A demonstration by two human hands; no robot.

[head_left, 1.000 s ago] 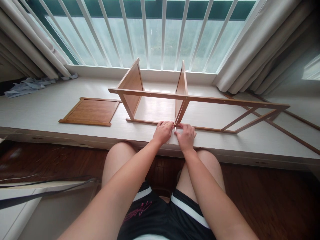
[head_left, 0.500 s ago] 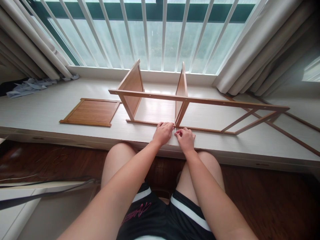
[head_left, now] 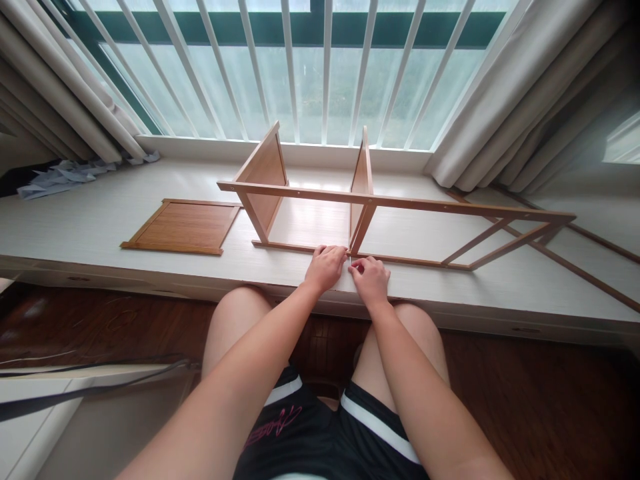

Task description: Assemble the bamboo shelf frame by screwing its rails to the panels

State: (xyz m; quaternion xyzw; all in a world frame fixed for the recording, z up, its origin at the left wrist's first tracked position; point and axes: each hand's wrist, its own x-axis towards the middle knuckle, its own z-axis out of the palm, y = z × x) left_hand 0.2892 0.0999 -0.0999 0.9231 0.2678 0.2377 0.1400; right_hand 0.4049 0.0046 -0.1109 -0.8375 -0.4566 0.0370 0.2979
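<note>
A half-built wooden shelf frame (head_left: 400,201) lies on its side on the white window ledge (head_left: 90,220). Two upright panels stand in it, a left panel (head_left: 265,175) and a middle panel (head_left: 361,181). My left hand (head_left: 326,267) is closed over the lower rail just left of the middle panel's foot. My right hand (head_left: 371,280) pinches something small at that same joint; I cannot make out what. The two hands nearly touch.
A loose wooden panel (head_left: 184,225) lies flat on the ledge to the left. Crumpled blue paper (head_left: 60,177) sits at the far left by the curtain. Thin wooden rails (head_left: 575,263) lie at the right. My bare knees are below the ledge, over a dark wood floor.
The hands stay at the joint; the right hand's fingers shifted slightly. The view tilted a little, so everything sits lower in the picture.
</note>
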